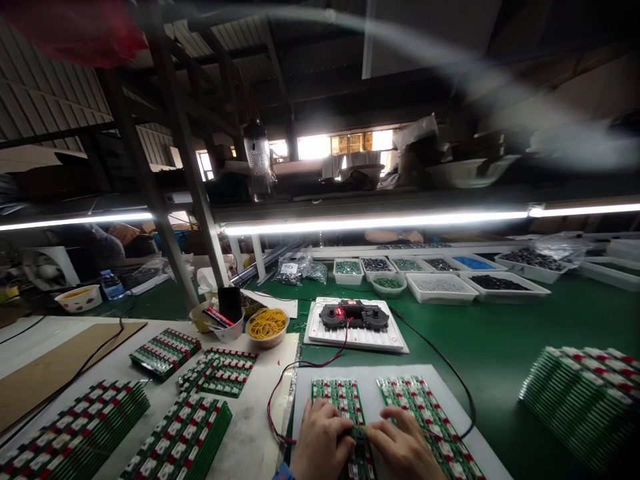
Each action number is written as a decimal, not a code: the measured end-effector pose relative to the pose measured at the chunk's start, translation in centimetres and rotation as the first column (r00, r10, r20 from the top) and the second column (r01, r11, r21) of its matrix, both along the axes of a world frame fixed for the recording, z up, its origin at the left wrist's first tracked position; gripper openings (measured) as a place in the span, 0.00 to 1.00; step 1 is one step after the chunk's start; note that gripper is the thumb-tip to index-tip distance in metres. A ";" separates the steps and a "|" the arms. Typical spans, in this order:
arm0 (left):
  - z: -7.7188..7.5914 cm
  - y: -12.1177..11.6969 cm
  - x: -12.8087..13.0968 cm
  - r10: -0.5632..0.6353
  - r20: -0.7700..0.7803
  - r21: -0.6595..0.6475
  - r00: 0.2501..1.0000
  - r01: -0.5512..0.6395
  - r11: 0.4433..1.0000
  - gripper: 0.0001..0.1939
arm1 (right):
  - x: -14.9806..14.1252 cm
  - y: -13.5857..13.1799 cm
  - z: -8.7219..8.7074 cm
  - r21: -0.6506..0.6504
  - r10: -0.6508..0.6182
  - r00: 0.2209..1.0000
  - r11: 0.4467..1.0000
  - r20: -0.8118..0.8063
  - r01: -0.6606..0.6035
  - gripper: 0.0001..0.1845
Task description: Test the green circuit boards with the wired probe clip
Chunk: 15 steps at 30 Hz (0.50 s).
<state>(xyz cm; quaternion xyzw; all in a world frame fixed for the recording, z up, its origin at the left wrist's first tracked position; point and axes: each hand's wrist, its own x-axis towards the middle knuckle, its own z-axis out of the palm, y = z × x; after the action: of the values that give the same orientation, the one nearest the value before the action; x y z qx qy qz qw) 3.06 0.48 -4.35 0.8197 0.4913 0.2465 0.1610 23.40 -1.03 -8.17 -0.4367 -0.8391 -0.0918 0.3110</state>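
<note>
Two green circuit board panels with rows of white and red parts lie on a white sheet (370, 375). My left hand (325, 433) rests over the left panel (343, 390), fingers curled and thumb tucked in. From the other side, my right hand (405, 443) reaches in with its fingertips pinched, its back partly over the right panel (425, 407). Between the fingertips of both hands is a small dark part (360, 433), too small to name, just above or on the left panel.
Behind the sheet, a black twin-dial device (354, 315) with a red display sits on a white tray, its cables looping around. Stacked panels stand left (180, 440) and right (583, 400). A bowl of yellow rubber bands (268, 325) and several component trays (443, 288) are farther back.
</note>
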 end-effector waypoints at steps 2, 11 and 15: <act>-0.5 0.1 -0.1 -0.004 0.009 -0.014 1.000 0.004 1.000 0.13 | -0.3 -0.1 -0.2 0.041 -0.030 1.000 0.999 -0.011 0.030 0.14; -1.9 0.8 -0.2 0.005 0.030 -0.033 1.000 -0.004 0.999 0.13 | -0.5 0.2 -0.9 0.104 -0.028 0.999 0.994 -0.044 0.032 0.14; -2.3 0.9 -0.2 0.025 0.025 -0.007 0.999 -0.025 1.000 0.12 | -0.2 0.5 -1.7 0.115 -0.042 0.998 0.992 -0.053 0.048 0.14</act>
<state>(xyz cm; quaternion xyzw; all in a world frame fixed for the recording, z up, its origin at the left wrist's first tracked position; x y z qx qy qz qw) 2.81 1.37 -6.67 0.8097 0.5004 0.2570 0.1669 23.17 -0.58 -9.82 -0.4387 -0.8143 -0.1365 0.3547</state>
